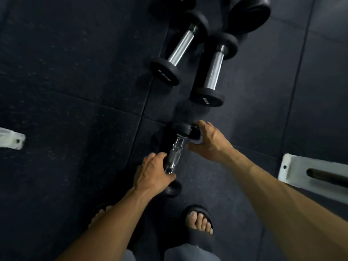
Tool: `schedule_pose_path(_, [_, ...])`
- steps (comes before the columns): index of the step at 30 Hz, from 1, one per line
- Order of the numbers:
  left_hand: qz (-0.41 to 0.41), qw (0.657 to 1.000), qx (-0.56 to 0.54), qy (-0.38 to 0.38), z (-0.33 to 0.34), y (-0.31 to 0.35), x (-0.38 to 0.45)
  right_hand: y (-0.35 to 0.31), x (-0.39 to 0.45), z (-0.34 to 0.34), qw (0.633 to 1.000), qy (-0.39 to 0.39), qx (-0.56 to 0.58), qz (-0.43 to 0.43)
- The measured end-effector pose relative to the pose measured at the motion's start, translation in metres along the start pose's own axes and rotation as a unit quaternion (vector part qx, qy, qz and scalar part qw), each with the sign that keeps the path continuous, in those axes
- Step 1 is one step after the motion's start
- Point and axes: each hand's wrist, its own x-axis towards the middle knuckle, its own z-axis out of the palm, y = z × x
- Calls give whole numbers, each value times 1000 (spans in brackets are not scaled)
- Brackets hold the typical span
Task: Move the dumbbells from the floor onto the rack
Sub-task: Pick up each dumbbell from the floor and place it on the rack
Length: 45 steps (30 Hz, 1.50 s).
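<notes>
A small black dumbbell (176, 153) with a chrome handle lies on the dark rubber floor just ahead of my feet. My left hand (153, 171) is wrapped around the near part of its handle. My right hand (209, 142) cups the far black head from the right side. Two larger dumbbells rest on the floor beyond: one (180, 47) angled to the left, the other (213, 69) beside it on the right. A still bigger black dumbbell head (249, 13) shows at the top edge.
A white metal rack foot (293, 169) with a dark bar juts in at the right. Another white piece (11, 140) sits at the left edge. My feet in black slides (199, 225) stand on the floor mats below the hands.
</notes>
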Motion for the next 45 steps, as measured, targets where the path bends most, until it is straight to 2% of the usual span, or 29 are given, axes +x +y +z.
schedule_pose_path(5, [-23, 995, -84, -37, 15, -13, 17, 0, 23, 21, 997, 28, 66, -20])
schedule_pose_path(8, [-49, 991, -118, -36, 19, -14, 22, 1, 29, 26, 994, 62, 88, -29])
schedule_pose_path(11, [-58, 990, -125, -34, 19, -12, 23, 2, 29, 24, 993, 64, 98, -34])
schedule_pose_path(19, [-42, 985, -169, -16, -16, 5, -9, -19, 8, -13, 984, 107, 138, -30])
schedule_pose_path(28, [8, 977, -211, 5, -117, 52, -111, -106, -65, -122, 972, 125, 188, -63])
schedule_pose_path(37, [40, 977, -198, 65, -256, 90, -250, -232, -163, -243, 957, 148, 184, -166])
schedule_pose_path(45, [51, 965, -203, 158, -354, 96, -384, -354, -249, -322, 941, 123, 163, -271])
